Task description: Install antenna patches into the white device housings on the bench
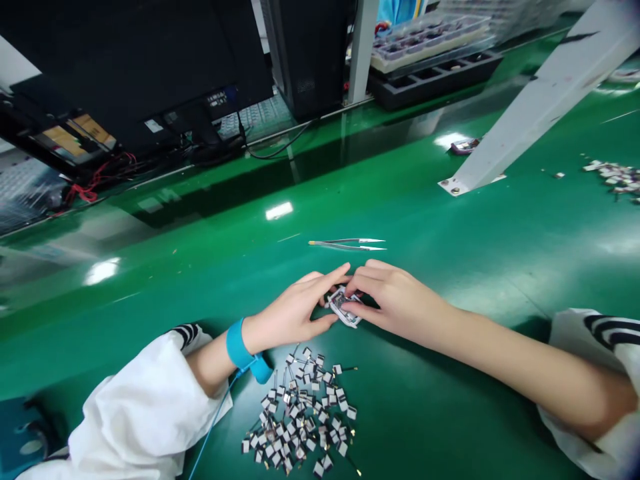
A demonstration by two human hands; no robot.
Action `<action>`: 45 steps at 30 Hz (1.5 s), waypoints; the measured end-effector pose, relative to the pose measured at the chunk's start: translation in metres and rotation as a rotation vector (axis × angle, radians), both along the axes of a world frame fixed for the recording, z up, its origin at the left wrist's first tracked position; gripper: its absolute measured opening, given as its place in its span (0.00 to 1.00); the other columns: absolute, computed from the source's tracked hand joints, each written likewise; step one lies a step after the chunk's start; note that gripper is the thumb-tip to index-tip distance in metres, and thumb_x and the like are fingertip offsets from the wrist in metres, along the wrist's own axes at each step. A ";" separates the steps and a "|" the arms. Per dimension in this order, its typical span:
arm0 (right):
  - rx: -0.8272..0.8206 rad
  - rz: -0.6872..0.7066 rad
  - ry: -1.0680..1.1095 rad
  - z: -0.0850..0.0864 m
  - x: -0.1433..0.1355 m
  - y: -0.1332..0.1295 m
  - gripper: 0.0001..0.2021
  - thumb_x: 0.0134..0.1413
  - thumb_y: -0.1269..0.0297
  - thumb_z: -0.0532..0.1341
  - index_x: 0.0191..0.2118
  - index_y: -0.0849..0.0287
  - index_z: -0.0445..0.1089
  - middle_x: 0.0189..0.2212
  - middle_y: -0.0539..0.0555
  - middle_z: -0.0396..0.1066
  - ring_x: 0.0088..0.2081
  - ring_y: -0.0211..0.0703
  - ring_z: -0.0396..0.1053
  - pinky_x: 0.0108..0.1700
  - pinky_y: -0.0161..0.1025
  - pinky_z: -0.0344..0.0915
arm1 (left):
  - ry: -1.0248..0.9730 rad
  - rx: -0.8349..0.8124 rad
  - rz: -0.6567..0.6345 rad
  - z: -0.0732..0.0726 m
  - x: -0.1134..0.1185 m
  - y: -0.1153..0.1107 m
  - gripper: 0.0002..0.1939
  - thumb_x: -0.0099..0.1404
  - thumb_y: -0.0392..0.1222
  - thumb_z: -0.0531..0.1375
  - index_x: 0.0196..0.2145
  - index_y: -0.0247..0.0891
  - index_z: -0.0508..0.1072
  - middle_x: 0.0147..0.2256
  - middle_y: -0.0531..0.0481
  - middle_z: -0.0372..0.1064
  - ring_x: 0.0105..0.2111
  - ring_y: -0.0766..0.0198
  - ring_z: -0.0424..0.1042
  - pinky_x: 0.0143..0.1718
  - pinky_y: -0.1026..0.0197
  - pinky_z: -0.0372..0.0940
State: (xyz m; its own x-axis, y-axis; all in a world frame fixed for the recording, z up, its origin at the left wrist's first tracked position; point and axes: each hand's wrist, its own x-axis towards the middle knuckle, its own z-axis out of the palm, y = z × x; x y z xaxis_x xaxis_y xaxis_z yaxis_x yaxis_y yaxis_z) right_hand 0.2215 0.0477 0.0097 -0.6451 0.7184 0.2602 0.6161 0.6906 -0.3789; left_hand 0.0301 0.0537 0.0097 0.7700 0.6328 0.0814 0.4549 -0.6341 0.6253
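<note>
A small white-framed electronic housing [347,308] with grey and dark parts inside is between my two hands. My left hand [305,300], with a blue wrist strap [239,345] on its wrist, grips the housing's left side between thumb and fingers. The thumb and index finger of my right hand [387,293] reach over the housing's right side and pinch at its inside; whether a smaller part is between them is hidden. Just beyond my hands lie metal tweezers [347,244], tips to the right. Nearer me is a pile of small white-and-black square parts with thin leads [305,413].
A slanted grey metal post [530,107] is bolted to the green bench [210,247] at the right. Behind stand a monitor [125,73], a black computer case [313,60] and stacked trays [435,60]. More small parts [617,177] lie far right. A blue cord [213,430] runs from the strap.
</note>
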 end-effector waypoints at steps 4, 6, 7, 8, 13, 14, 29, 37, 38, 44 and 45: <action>0.219 0.086 -0.100 0.001 -0.001 -0.004 0.04 0.49 0.70 0.57 0.29 0.63 0.69 0.26 0.52 0.65 0.29 0.37 0.59 0.33 0.34 0.58 | -0.021 0.019 0.059 -0.003 0.000 -0.001 0.35 0.55 0.41 0.60 0.56 0.42 0.46 0.45 0.50 0.64 0.39 0.64 0.62 0.44 0.59 0.62; 0.360 0.077 -0.193 0.003 -0.002 -0.008 0.04 0.47 0.74 0.57 0.29 0.64 0.69 0.25 0.54 0.64 0.29 0.39 0.58 0.32 0.35 0.57 | -0.047 0.052 0.093 -0.004 0.000 -0.002 0.35 0.54 0.41 0.60 0.55 0.42 0.48 0.43 0.51 0.66 0.38 0.65 0.64 0.43 0.59 0.62; 0.419 0.066 -0.231 0.005 -0.003 -0.009 0.05 0.46 0.76 0.56 0.28 0.65 0.69 0.25 0.54 0.63 0.28 0.39 0.57 0.31 0.35 0.56 | -0.056 0.071 0.112 -0.005 0.000 -0.002 0.34 0.53 0.40 0.61 0.55 0.42 0.49 0.41 0.51 0.66 0.37 0.65 0.64 0.43 0.59 0.63; 0.470 0.057 -0.256 0.006 -0.004 -0.011 0.05 0.45 0.77 0.55 0.27 0.65 0.68 0.24 0.54 0.63 0.28 0.40 0.56 0.30 0.36 0.56 | -0.063 0.087 0.131 -0.005 0.001 -0.002 0.34 0.53 0.40 0.61 0.54 0.41 0.50 0.40 0.52 0.67 0.36 0.65 0.65 0.42 0.59 0.63; 0.596 0.035 -0.315 0.011 -0.010 -0.012 0.08 0.45 0.80 0.51 0.25 0.66 0.66 0.22 0.55 0.61 0.26 0.41 0.54 0.28 0.36 0.52 | -0.108 0.087 0.194 -0.006 0.001 -0.004 0.33 0.51 0.38 0.61 0.53 0.41 0.52 0.40 0.51 0.67 0.37 0.66 0.67 0.41 0.61 0.65; 0.595 0.032 -0.328 0.012 -0.011 -0.012 0.08 0.45 0.80 0.51 0.26 0.66 0.66 0.22 0.55 0.61 0.26 0.41 0.54 0.29 0.36 0.52 | -0.119 0.073 0.196 -0.006 0.001 -0.005 0.33 0.51 0.38 0.61 0.53 0.40 0.52 0.41 0.51 0.67 0.37 0.66 0.67 0.41 0.61 0.66; 0.710 0.076 -0.253 0.012 -0.014 -0.001 0.08 0.49 0.77 0.51 0.24 0.64 0.64 0.20 0.54 0.57 0.26 0.39 0.52 0.26 0.36 0.49 | -0.265 -0.085 0.241 -0.006 -0.001 -0.007 0.33 0.49 0.33 0.62 0.51 0.40 0.54 0.40 0.50 0.67 0.34 0.69 0.69 0.40 0.64 0.67; 0.682 0.130 -0.121 0.007 -0.012 0.001 0.08 0.51 0.75 0.52 0.25 0.65 0.66 0.21 0.53 0.60 0.26 0.38 0.53 0.26 0.35 0.52 | -0.284 -0.130 0.172 -0.006 -0.002 -0.007 0.34 0.48 0.35 0.63 0.52 0.39 0.53 0.37 0.52 0.67 0.34 0.71 0.69 0.40 0.67 0.66; 0.621 0.117 -0.092 0.006 -0.012 0.001 0.09 0.52 0.74 0.52 0.26 0.65 0.67 0.22 0.54 0.61 0.26 0.38 0.53 0.26 0.35 0.53 | -0.298 -0.128 0.181 -0.006 -0.002 -0.007 0.34 0.48 0.35 0.63 0.52 0.39 0.53 0.37 0.52 0.67 0.33 0.71 0.69 0.40 0.67 0.66; 0.478 0.045 -0.082 0.006 -0.012 -0.005 0.10 0.51 0.77 0.51 0.36 0.68 0.68 0.27 0.55 0.65 0.30 0.39 0.57 0.31 0.35 0.59 | -0.262 0.018 0.301 -0.004 0.001 -0.010 0.32 0.48 0.35 0.63 0.49 0.39 0.55 0.37 0.52 0.68 0.32 0.69 0.69 0.39 0.64 0.66; 0.494 0.026 -0.105 0.007 -0.013 -0.006 0.09 0.50 0.78 0.52 0.34 0.68 0.69 0.26 0.55 0.65 0.29 0.39 0.57 0.30 0.35 0.58 | -0.243 0.046 0.312 -0.004 0.001 -0.010 0.32 0.47 0.34 0.63 0.49 0.39 0.55 0.37 0.52 0.68 0.32 0.69 0.69 0.40 0.63 0.66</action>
